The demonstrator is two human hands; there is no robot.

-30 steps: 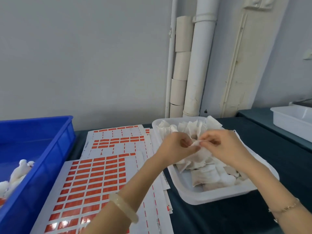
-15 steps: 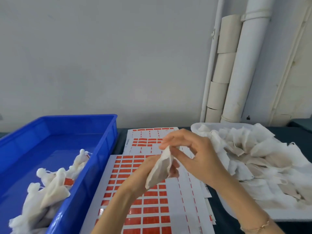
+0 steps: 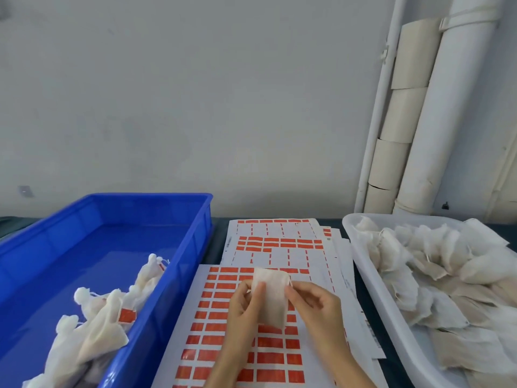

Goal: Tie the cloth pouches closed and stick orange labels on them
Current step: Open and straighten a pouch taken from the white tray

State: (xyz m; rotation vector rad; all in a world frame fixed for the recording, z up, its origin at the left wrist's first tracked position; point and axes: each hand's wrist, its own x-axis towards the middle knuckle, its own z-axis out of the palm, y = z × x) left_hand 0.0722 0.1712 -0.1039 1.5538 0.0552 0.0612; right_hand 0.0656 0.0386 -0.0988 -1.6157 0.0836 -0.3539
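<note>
Pouch (image 3: 271, 296) pinched between both hands (image 3: 282, 306).

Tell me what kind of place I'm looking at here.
Probably a small packing workstation: a blue bin of tied pouches, a white tray of untied ones, orange label sheets between.

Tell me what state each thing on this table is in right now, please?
Held pouch, untied, no label showing, pinched between both hands.
Left hand, grips the pouch's left edge.
Right hand, pinches its right edge.
Blue bin, holds tied pouches, an orange label showing on some.
White tray, heaped with untied pouches.
Front label sheet, mostly full.
Back label sheet, mostly stripped.
</note>
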